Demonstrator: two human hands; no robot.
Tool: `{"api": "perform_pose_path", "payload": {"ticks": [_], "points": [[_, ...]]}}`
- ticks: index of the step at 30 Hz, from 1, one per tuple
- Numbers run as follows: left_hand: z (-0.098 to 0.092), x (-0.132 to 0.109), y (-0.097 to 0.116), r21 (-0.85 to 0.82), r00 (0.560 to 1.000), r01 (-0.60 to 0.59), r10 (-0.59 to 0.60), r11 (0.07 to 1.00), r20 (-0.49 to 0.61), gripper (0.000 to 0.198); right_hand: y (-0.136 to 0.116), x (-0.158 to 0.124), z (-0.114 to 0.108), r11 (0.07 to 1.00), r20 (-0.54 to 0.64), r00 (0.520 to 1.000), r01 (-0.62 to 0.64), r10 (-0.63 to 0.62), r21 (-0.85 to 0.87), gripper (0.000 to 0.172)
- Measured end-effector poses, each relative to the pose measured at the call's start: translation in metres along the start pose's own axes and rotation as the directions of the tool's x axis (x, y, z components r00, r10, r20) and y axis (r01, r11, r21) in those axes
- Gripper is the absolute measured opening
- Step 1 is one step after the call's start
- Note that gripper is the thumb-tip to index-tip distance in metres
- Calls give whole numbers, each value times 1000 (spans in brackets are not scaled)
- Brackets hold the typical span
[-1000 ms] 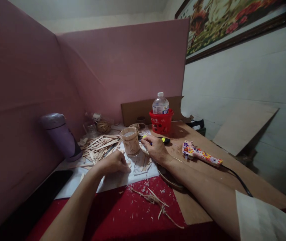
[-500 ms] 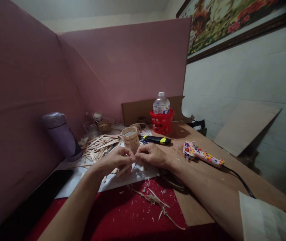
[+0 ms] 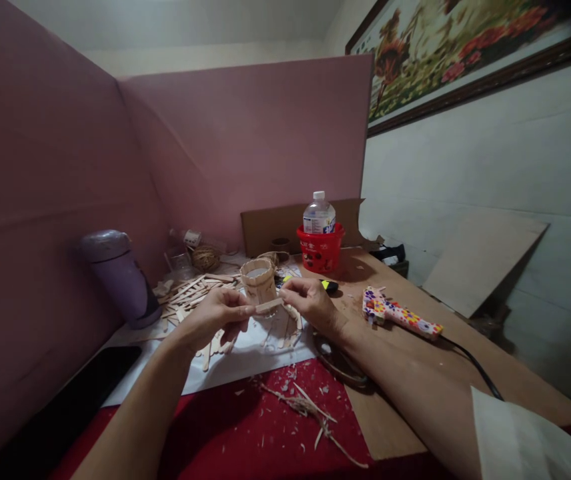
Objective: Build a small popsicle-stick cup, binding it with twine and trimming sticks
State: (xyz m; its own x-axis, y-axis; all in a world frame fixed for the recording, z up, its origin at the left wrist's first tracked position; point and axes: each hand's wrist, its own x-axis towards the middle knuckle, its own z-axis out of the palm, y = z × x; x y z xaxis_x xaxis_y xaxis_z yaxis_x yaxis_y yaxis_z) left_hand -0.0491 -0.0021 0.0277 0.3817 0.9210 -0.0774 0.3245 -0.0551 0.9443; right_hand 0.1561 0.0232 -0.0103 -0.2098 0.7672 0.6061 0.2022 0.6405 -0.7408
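Left hand (image 3: pixel 218 317), over the counter (image 3: pixel 375 270), holds one short, flat stick (image 3: pixel 268 306) by its left end, grip narrow, thumb and finger pinching. Right hand (image 3: pixel 310 303) has its fingertips drawn together right at the stick's other end; touching or pinching, cannot tell. Stick is roughly level, in front of the lower part of a wooden cup (image 3: pixel 260 283); cup upright on the white paper (image 3: pixel 223 380), well back from the counter's near edge. Contact between stick and cup: cannot tell.

Step in hand, as I judge it: handling or sizing up a single stick with both hands. Next move calls for a steady left pinch, a clear hold or clear release on the right, and care not to knock the cup behind.

Around: heap of loose sticks (image 3: pixel 190 293) left of the cup, toward the counter's left side; more short pieces under the left hand. Glue gun (image 3: pixel 398 315) lies on the right part, toward the right edge, cord running off nearer. Black-and-yellow knife (image 3: pixel 332 287) partly hidden behind the right hand. Red bucket (image 3: pixel 321 252) with a bottle (image 3: pixel 319 219) in it, toward the far edge. Red cloth (image 3: pixel 215 427) along the near edge, littered with scraps.
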Motion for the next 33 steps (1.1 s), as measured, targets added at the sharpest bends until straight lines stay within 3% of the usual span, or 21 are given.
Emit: {"api": "perform_pose_path", "payload": {"ticks": [2,4,7,12,17,23,33], "points": [[1,1,-1,67,999,28,-27,997,-23,31,-4,-2,1,996,34,996,82,-81,-39,10],[3,2,-2,101,999,28,-26,994,-20,32,-6,-4,4,985,144,981,144,-130,-94,11],[6,3,-4,94,1000,-5,4,996,15,30,-5,-7,8,979,270,959,135,-89,-155,14],[9,2,-3,18,997,-27,25,999,79,20,-4,-9,9,979,268,962,95,-44,-182,14],[5,3,-4,-120,996,34,-25,992,80,19,-5,-8,9,982,269,963,60,-9,-180,18],[4,8,-8,-134,998,54,-53,989,16,25,-4,-8,9,987,273,962,23,22,-160,18],[8,3,-3,-158,997,23,-11,987,81,30,-7,-11,11,997,378,923,-54,68,-47,24]]}}
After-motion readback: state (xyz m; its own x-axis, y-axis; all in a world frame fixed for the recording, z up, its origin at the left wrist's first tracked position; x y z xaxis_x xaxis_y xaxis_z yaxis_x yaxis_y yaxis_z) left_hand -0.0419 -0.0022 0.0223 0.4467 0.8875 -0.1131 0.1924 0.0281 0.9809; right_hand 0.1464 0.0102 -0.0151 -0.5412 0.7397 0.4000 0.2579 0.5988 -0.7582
